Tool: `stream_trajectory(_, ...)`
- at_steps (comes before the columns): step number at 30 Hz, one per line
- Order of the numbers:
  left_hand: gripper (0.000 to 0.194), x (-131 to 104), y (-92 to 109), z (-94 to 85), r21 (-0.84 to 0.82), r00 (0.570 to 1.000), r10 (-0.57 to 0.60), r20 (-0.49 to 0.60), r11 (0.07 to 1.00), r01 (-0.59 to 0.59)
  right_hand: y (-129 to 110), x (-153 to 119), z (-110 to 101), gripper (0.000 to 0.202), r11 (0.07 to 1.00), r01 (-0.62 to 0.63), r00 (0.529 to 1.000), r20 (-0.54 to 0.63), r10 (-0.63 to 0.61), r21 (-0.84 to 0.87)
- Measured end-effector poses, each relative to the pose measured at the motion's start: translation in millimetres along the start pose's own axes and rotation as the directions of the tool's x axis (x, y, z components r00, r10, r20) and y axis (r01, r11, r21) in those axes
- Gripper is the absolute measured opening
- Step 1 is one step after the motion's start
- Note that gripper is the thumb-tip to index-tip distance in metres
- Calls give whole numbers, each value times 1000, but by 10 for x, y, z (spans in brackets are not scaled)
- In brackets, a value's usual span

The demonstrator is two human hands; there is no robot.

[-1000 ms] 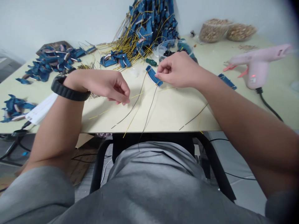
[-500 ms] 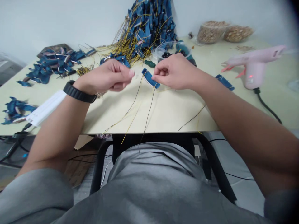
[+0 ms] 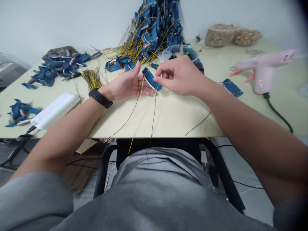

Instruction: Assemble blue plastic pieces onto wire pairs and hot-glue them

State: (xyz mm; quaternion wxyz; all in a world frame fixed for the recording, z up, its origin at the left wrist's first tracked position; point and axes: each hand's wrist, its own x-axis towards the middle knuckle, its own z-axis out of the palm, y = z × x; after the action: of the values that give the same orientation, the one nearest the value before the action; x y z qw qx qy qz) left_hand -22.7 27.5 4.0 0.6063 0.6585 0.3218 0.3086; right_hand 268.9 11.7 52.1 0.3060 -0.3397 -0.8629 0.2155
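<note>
My right hand (image 3: 176, 76) pinches the right edge of a small blue strip-shaped piece (image 3: 151, 78) with a pale edge. From the piece, thin yellow and black wires (image 3: 153, 118) trail down past the table's front edge. My left hand (image 3: 130, 84), palm up with thumb and fingers spread, lies just left of the blue piece, its fingertips behind and below it. Whether those fingertips touch the piece I cannot tell. A second blue piece with wires (image 3: 232, 87) rests to the right, beyond my right forearm.
A pink glue gun (image 3: 263, 69) with a lit red light stands at right. A tall heap of blue pieces (image 3: 156, 29) with yellow wires rises at the back. Two bags (image 3: 220, 34) sit behind. At left are a white box (image 3: 55, 110), a wire bundle (image 3: 92, 78) and more blue pieces (image 3: 57, 65).
My left hand has moved right, towards the blue piece, and turned from curled fingers to an open palm. My right hand keeps its pinch on the piece, which has tilted slightly.
</note>
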Motion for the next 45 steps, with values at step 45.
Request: stream_trajectory(45,79,-200,232,104,199,993,120,-4,973,-117,80,-80,123,35,945,-175,982,-21,188,276)
